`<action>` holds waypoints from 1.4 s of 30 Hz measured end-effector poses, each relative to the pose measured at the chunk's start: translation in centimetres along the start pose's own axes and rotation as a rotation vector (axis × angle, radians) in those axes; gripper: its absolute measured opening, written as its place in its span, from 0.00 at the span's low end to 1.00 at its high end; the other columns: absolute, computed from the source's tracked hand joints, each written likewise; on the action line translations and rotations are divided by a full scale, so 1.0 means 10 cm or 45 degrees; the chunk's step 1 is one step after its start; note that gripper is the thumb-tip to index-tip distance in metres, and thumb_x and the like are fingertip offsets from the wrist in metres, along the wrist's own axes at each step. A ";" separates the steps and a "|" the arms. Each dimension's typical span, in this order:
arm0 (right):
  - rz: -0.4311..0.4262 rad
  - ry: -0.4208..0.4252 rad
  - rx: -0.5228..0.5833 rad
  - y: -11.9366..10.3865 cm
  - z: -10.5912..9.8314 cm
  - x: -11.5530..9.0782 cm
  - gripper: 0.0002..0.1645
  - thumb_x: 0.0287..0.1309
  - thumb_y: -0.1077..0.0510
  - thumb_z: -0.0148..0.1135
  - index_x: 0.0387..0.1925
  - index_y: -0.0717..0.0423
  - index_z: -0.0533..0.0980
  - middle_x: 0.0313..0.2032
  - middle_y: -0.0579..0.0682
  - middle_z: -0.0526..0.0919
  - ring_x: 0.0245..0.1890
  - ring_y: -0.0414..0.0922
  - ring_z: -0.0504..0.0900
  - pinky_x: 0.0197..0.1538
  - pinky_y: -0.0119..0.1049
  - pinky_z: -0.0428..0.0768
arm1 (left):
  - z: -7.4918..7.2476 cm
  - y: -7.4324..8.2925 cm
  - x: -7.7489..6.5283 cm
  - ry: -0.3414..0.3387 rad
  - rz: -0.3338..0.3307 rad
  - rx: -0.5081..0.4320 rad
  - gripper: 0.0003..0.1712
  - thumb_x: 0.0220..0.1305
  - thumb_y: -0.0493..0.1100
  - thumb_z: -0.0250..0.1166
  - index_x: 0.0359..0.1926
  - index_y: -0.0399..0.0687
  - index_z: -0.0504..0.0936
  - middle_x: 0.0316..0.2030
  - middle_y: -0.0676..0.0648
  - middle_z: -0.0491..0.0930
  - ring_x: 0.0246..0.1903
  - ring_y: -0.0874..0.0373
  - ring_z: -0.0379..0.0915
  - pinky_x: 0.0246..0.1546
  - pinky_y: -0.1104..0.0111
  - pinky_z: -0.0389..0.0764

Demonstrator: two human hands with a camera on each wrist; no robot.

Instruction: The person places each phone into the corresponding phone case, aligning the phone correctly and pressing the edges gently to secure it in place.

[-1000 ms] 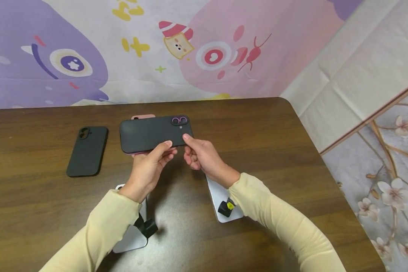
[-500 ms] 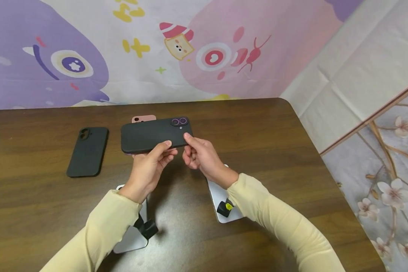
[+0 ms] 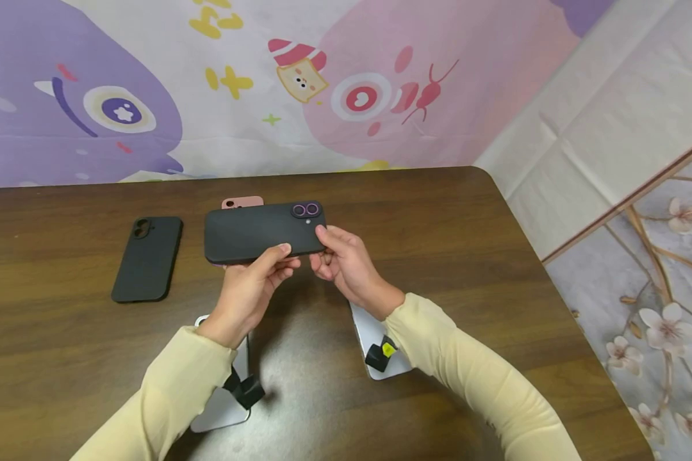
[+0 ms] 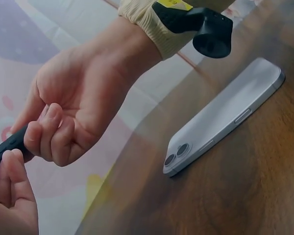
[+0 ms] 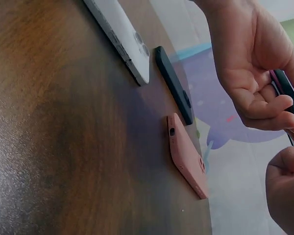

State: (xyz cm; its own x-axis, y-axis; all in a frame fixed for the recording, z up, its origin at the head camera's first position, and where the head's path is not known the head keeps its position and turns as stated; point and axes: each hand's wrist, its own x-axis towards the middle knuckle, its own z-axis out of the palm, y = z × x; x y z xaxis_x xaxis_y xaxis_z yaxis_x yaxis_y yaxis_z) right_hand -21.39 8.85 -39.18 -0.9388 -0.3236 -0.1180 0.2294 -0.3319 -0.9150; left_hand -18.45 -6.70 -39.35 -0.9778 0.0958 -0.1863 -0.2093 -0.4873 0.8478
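A phone in a black case [image 3: 248, 234] is held up above the table, lying sideways with its two purple-ringed lenses at the right end. My left hand [image 3: 248, 291] grips its lower long edge, the thumb over the case back and the fingers beneath. At the lower right corner, my right hand [image 3: 354, 272] pinches the case between thumb and curled fingers. The right wrist view shows a sliver of purple edge beside the black case [image 5: 289, 90]. The phone's screen side is hidden in the head view.
A separate black phone case [image 3: 147, 259] lies to the left on the wooden table [image 3: 467, 243]. Partly hidden behind the held phone is a pink case [image 5: 186, 159]. One pale phone [image 3: 222, 406] lies under my left forearm, another pale phone [image 4: 225, 117] under my right.
The held phone has tipped slightly, and less of its purple lower edge shows. My right thumb has shifted a little along the corner. Both hands keep their hold.
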 end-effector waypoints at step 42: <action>0.027 -0.092 0.258 0.05 0.10 -0.02 0.10 0.64 0.64 0.49 0.28 0.56 0.75 0.14 0.44 0.78 0.11 0.34 0.71 0.19 0.23 0.71 | -0.18 0.12 -0.09 -0.138 0.001 0.012 0.14 0.69 0.41 0.54 0.30 0.48 0.84 0.27 0.52 0.84 0.30 0.64 0.79 0.37 0.77 0.81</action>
State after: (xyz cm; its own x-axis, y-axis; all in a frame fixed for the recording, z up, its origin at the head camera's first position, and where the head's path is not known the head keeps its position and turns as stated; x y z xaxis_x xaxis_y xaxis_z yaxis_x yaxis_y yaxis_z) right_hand -20.87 7.88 -39.25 -0.9141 -0.3924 -0.1019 0.3026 -0.4932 -0.8156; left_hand -17.85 -8.93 -39.03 -0.9732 0.1888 -0.1314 -0.2081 -0.4792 0.8527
